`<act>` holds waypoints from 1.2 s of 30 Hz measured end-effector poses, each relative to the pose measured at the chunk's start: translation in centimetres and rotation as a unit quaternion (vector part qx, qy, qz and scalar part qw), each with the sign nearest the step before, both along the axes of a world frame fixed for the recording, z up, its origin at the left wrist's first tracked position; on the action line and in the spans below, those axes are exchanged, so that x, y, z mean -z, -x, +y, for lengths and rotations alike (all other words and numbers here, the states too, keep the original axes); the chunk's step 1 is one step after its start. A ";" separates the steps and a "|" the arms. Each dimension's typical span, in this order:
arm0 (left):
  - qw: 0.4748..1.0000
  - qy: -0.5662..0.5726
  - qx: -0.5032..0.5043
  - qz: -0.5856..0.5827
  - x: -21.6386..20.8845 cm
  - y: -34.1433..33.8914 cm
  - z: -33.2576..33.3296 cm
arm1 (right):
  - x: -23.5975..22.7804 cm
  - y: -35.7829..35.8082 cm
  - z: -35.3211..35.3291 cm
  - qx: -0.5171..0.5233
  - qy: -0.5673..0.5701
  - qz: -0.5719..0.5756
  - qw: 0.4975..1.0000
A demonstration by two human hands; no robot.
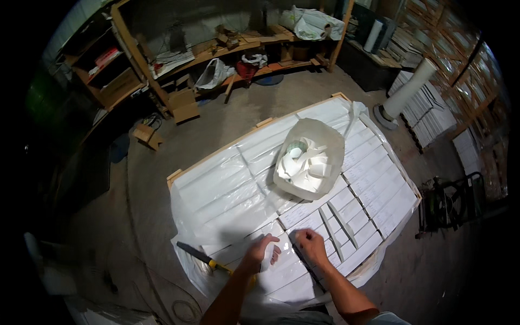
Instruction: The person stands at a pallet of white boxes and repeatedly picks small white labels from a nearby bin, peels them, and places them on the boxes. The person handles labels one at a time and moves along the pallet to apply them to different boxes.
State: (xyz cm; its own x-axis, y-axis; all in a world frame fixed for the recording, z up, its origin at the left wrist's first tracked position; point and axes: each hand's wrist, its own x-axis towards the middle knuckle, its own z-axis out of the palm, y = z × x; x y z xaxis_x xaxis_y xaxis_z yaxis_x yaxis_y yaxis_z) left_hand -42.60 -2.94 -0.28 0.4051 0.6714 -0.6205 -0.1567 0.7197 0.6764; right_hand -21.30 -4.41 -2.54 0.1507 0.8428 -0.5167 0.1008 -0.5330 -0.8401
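My left hand point(262, 253) is closed round a small white piece point(268, 255), perhaps paper or film, above the stacked white packages point(292, 279). Just to its right, my right hand point(311, 246) has its fingers curled together; whatever they grip, if anything, is hidden. Both hands are low over a dark gap between two rows. Ahead of them stands a translucent plastic tub point(330, 184) with crumpled white scraps point(311, 168) and a greenish roll point(297, 147) inside. Left of my left forearm lies a long tool point(195, 253), black and yellow, partly covered by the arm.
Two thin grey strips point(337, 230) lie right of my right hand. Clear plastic sheeting point(222, 184) covers the stack's left part. Beyond are a wooden shelf bench point(216, 54), a tall white roll point(410, 89), white stacks point(425, 111) and a black metal frame point(452, 206).
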 end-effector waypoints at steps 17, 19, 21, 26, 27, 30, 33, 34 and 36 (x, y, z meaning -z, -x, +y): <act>0.948 -0.143 -0.039 0.281 5.3 3.6 -24.0 | -1.2 11.2 -11.8 -0.265 -0.386 -0.244 0.849; 0.843 -0.298 -0.010 0.447 5.7 3.5 -25.3 | 0.4 14.4 -10.8 -0.274 -0.470 -0.270 0.794; 0.809 -0.336 0.024 0.482 4.2 2.7 -25.1 | 1.5 16.8 -10.4 -0.330 -0.426 -0.348 0.767; 0.746 -0.407 0.159 0.502 5.1 3.6 -26.3 | 5.1 19.3 -10.0 -0.366 -0.414 -0.441 0.707; 0.729 -0.427 0.168 0.507 5.0 3.5 -26.3 | 5.6 19.1 -9.6 -0.370 -0.419 -0.435 0.706; 0.714 -0.375 0.249 0.536 4.0 3.6 -25.9 | 5.6 17.9 -9.7 -0.374 -0.420 -0.404 0.721; 0.689 -0.387 0.256 0.556 4.3 3.8 -26.5 | 3.4 14.9 -9.8 -0.382 -0.415 -0.369 0.738; 0.684 -0.386 0.265 0.560 4.6 4.1 -26.7 | 2.6 13.4 -9.8 -0.386 -0.416 -0.356 0.742; 0.703 -0.409 0.250 0.525 3.6 4.9 -27.2 | -0.1 9.3 -9.7 -0.392 -0.398 -0.330 0.761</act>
State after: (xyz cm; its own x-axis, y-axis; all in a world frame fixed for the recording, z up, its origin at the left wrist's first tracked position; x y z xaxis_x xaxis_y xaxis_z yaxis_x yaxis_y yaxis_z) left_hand -47.46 -30.13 -3.83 0.3248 0.9142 -0.2423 0.8721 -0.1904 0.4507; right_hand -30.61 -14.14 -2.47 -0.5536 0.8143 0.1745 0.6665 0.5588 -0.4934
